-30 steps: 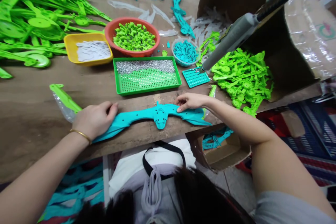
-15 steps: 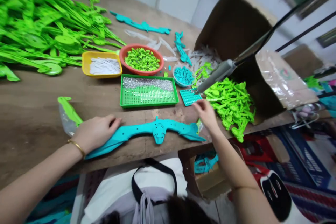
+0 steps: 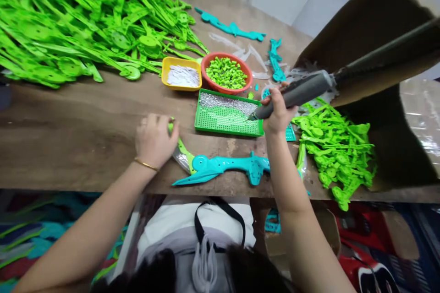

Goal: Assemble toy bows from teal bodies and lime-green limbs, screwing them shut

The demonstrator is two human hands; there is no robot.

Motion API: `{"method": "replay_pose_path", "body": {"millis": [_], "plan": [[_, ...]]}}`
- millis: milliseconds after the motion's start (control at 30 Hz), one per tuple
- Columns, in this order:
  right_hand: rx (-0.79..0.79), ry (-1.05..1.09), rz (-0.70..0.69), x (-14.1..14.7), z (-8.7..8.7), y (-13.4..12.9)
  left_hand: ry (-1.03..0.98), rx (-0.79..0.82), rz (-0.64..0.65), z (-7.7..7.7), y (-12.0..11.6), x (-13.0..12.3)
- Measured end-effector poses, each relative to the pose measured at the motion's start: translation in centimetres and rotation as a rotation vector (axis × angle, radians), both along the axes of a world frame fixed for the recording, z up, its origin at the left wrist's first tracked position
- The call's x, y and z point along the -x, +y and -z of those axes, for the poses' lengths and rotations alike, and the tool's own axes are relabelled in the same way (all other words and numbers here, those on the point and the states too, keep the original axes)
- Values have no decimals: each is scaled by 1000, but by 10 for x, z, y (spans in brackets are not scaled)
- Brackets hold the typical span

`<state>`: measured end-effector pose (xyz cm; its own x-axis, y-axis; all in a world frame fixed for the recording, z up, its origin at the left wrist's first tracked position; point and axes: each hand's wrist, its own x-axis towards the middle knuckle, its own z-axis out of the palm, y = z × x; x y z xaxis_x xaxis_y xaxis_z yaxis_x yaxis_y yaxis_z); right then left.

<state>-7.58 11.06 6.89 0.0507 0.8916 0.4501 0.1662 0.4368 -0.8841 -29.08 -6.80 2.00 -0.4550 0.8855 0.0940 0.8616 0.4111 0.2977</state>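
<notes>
My left hand (image 3: pixel 156 139) is closed around the upper end of a green plastic limb (image 3: pixel 186 153). That limb joins the left end of a turquoise bow-shaped plastic piece (image 3: pixel 223 165), which lies along the table's front edge. In my right hand (image 3: pixel 277 116) is a grey electric screwdriver (image 3: pixel 304 91), gripped near its lower end. Its tip points down and left over the right side of a green perforated tray (image 3: pixel 220 124) of small silver screws. My right forearm hides part of the turquoise piece; another green limb (image 3: pixel 301 158) shows beyond it.
Behind the tray stand a yellow dish (image 3: pixel 164 75) of white strips and a red bowl (image 3: pixel 209 83) of small green parts. Green plastic parts heap up at left (image 3: pixel 85 23) and right (image 3: pixel 340 151). A large cardboard box (image 3: pixel 398 146) stands at right.
My right hand has taken hold of the screwdriver and brought it left over the tray. My left hand has moved from the turquoise piece to the green limb's end. The view has shifted.
</notes>
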Motion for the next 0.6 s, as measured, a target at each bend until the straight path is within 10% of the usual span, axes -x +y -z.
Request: {"method": "replay_pose_path", "body": {"millis": [267, 600], "plan": [[138, -71, -66, 108, 33, -15, -367, 205, -110, 3, 23, 48], [127, -74, -83, 115, 48, -20, -641, -42, -152, 31, 16, 55]]}}
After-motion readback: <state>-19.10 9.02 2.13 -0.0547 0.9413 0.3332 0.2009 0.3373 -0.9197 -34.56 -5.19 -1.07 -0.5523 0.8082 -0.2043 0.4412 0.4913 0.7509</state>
